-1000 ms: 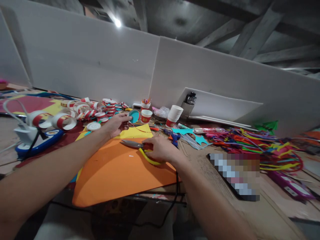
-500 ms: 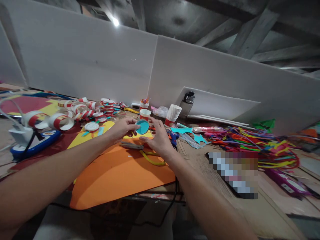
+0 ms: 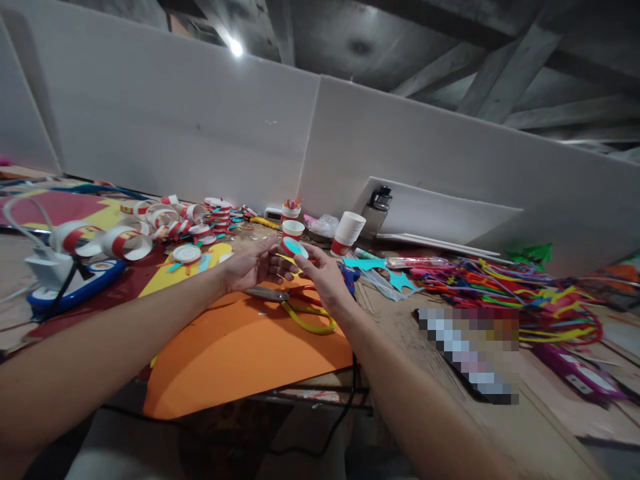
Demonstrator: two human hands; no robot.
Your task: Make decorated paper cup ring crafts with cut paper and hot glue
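Head camera: 2 bare hands work above an orange sheet [image 3: 240, 360] on the table. A small round piece, the turquoise-faced disc [image 3: 295, 247], sits at the fingertips of the right hand [image 3: 320, 270], tilted, with a pale rim and a trace of red at its edge. The right hand is pinched on it, thumb along the near side, remaining fingers mostly behind. The left hand [image 3: 257, 267] is just beside the disc, its fingers part-spread and loosely bent, with no grip visible; whether a fingertip touches the rim cannot be determined. Scissors [image 3: 284, 297] with 1 yellow and 1 red handle loop lie below both hands, on the orange sheet.

Behind the disc stands 1 paper cup [image 3: 293, 230], its lower part obscured by the disc and fingers. Farther right is a leaning cup stack [image 3: 349, 230], number of cups not countable with confidence. On the yellow sheet [image 3: 216, 253], left of the left hand, rests a white round piece [image 3: 187, 254].

Obscured or unclear: the underside of the disc; part of the red loop, behind the right hand; a blue object [image 3: 351, 277] partly covered by the right wrist; a dark-edged slab [image 3: 465, 360], its face pixelated. Both forearms are cut off by the picture's edges.
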